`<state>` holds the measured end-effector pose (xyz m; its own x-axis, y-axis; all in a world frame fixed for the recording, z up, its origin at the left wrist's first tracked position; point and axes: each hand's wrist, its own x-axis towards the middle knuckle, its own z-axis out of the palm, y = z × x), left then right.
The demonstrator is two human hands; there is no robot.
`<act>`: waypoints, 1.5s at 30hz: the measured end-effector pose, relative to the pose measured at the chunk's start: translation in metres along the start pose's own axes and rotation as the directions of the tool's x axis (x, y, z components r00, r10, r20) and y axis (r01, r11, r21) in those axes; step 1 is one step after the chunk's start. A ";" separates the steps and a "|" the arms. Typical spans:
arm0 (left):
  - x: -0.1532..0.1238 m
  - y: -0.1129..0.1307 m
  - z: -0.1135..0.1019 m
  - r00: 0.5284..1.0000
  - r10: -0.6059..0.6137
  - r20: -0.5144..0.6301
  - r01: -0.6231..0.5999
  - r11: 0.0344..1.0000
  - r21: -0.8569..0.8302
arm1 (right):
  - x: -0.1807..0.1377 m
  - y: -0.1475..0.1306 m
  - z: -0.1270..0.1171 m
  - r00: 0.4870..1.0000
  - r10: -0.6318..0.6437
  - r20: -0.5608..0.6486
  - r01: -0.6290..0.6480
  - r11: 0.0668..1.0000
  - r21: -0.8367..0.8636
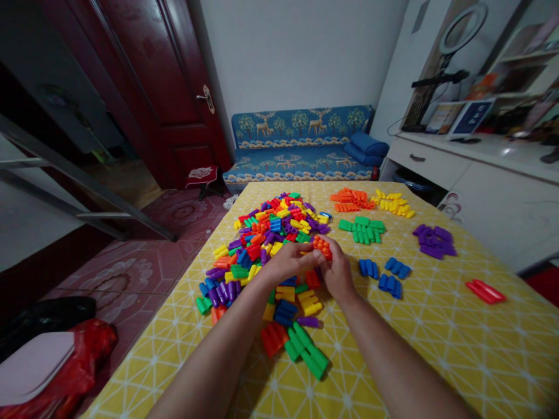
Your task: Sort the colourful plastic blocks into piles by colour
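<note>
Both my hands meet over the middle of a yellow patterned tablecloth. My left hand and my right hand are both closed round one orange plastic block, held just above a big mixed heap of coloured blocks. More loose blocks lie under my wrists, among them an orange piece and green pieces.
Sorted groups lie on the cloth: orange, yellow, green, purple, blue, and red near the right edge. A blue sofa stands behind the table, a white cabinet to the right, a dark red door at left.
</note>
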<state>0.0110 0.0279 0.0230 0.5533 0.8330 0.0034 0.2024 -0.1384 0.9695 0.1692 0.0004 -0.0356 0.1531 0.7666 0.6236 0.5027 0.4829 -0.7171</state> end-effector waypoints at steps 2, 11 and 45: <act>0.000 0.001 -0.013 0.970 0.114 -0.213 -0.036 0.941 0.336 | 0.000 0.002 0.001 0.999 0.018 -0.028 -0.018 1.000 -0.013; 0.001 -0.023 -0.072 0.840 0.170 -0.516 0.340 0.576 0.743 | -0.001 0.002 0.007 0.997 0.077 0.001 -0.077 0.997 0.011; 0.011 -0.008 0.001 0.981 -0.134 -0.137 0.061 0.895 -0.441 | 0.003 0.001 0.001 0.938 0.312 -0.149 -0.276 0.935 0.221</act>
<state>0.0162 0.0376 0.0154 0.4051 0.9095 -0.0930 -0.1416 0.1628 0.9764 0.1692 0.0035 -0.0353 0.4277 0.8069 0.4075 0.2402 0.3332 -0.9118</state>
